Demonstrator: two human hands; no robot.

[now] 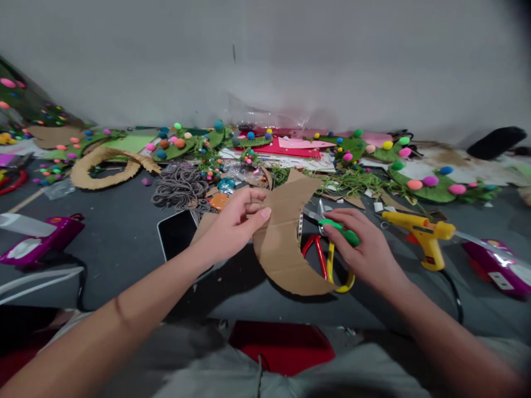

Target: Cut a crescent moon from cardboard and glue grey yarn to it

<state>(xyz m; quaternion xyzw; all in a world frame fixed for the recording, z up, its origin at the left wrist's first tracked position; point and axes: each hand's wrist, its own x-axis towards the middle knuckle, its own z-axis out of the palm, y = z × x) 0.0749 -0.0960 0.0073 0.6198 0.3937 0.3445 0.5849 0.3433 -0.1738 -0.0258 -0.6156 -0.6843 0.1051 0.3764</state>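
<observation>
A crescent-shaped piece of brown cardboard [280,237] is held up over the table, its hollow side facing right. My left hand [238,221] pinches its left edge between thumb and fingers. In my right hand [365,243] is a utility knife [340,229] with a green handle, gripped so that its blade points left at the crescent's inner edge. Whether the blade touches the cardboard I cannot tell. Below the knife lie red-handled pliers [320,257] and a yellow-handled tool [331,262], partly covered by the crescent and my right hand.
A yellow glue gun [423,232] lies at right, near a purple glue gun [498,265]. Another purple glue gun [41,237] is at left. A phone [176,232], grey cord [180,185] and a cardboard ring [103,168] lie left of centre. Green pieces with pompoms [435,182] line the back.
</observation>
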